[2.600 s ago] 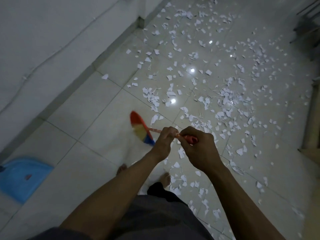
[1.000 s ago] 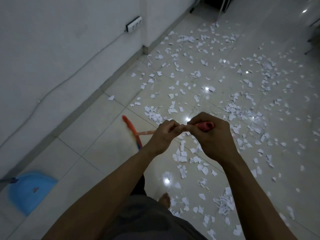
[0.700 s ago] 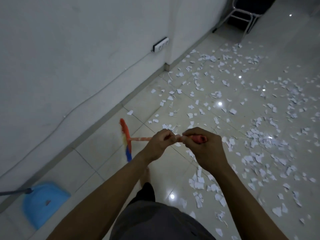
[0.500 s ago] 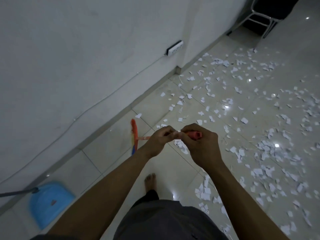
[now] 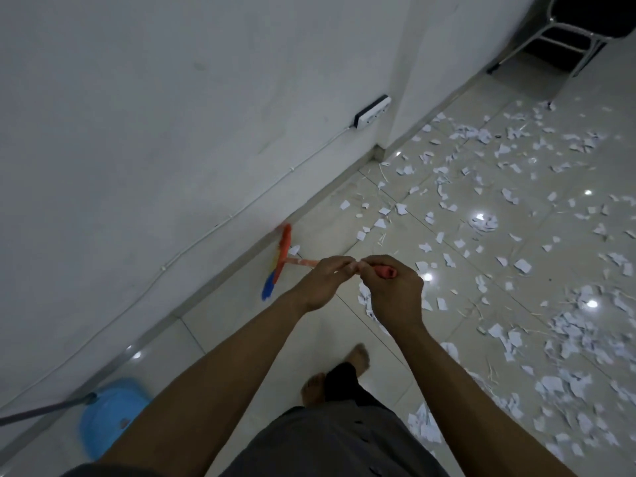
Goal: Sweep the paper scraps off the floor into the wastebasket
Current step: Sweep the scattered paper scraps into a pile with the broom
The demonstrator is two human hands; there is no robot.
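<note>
Both my hands grip the orange handle of a broom (image 5: pixel 280 259), whose red, yellow and blue head sits on the floor against the wall's base. My left hand (image 5: pixel 323 282) holds the handle lower down, and my right hand (image 5: pixel 395 290) is wrapped round its top end. White paper scraps (image 5: pixel 571 342) lie scattered over the tiled floor to the right, and one small scrap (image 5: pixel 294 250) lies beside the broom head. No wastebasket is in view.
A blue dustpan (image 5: pixel 110 416) with a grey handle lies by the wall at the lower left. A power strip (image 5: pixel 372 111) with a cable is fixed on the white wall. A metal-legged chair (image 5: pixel 564 32) stands far right. My bare feet (image 5: pixel 358 359) are below my hands.
The broom head has swung left from the open floor to the base of the wall. My view has turned towards the wall, bringing the power strip and chair into sight. Both hands kept their grip.
</note>
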